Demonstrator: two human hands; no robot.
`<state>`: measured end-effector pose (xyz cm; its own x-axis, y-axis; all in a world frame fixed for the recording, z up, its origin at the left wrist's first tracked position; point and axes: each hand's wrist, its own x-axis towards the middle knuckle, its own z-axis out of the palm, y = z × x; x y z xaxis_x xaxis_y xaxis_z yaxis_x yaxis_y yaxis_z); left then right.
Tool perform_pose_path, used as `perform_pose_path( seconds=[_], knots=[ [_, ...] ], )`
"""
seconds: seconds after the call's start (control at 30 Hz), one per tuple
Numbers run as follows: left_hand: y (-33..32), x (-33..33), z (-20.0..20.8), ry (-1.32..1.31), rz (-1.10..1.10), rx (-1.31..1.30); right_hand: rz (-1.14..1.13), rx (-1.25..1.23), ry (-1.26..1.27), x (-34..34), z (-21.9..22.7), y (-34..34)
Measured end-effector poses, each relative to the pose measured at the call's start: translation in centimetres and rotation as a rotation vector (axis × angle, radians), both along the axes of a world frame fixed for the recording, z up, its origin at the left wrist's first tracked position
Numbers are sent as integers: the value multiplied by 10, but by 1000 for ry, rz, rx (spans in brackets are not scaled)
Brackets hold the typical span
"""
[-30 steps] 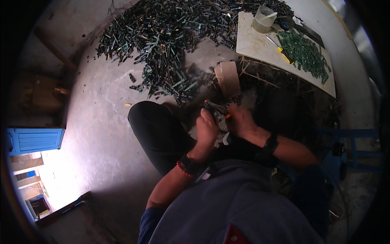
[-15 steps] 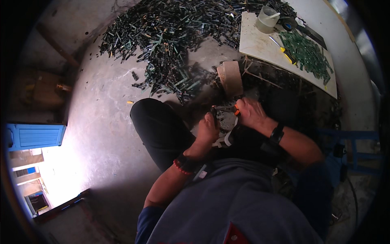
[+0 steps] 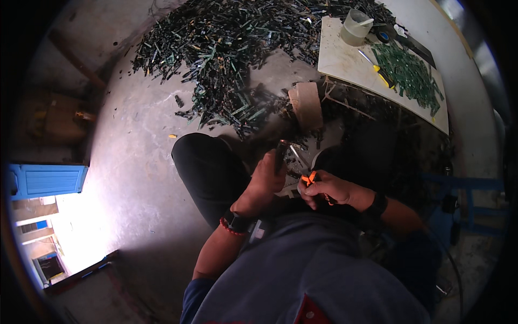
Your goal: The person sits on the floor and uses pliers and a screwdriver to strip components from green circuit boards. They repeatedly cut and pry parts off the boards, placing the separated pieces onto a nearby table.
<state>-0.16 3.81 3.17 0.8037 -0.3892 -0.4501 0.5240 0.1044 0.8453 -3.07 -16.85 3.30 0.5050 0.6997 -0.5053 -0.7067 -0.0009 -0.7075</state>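
Left hand [image 3: 268,181] clamped on thin dark strip [image 3: 281,154], right hand [image 3: 328,190] fisted round orange-handled tool [image 3: 309,179]; strip looks light, stiff, brittle, so grip mid-length.

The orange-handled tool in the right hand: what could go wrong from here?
1. The right hand works the orange-handled tool close to the left hand, which grips a dark strip; a slip could nick bare fingers.
2. Both hands work over the lap, so cut bits may fall on the dark trousers.
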Motion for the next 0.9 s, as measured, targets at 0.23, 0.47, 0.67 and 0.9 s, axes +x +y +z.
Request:
perform_pose_path(
  seconds=[0.23, 0.47, 0.67, 0.9],
  knots=[
    [3, 4, -4, 500, 15, -359, 88, 106, 84, 7, 10, -3],
    [3, -9, -14, 272, 16, -198, 156, 119, 98, 14, 15, -6],
    [5, -9, -11, 401, 32, -315, 197, 206, 175, 14, 11, -6],
    [4, -12, -19, 283, -8, -274, 162, 209, 213, 12, 11, -9]
  ],
)
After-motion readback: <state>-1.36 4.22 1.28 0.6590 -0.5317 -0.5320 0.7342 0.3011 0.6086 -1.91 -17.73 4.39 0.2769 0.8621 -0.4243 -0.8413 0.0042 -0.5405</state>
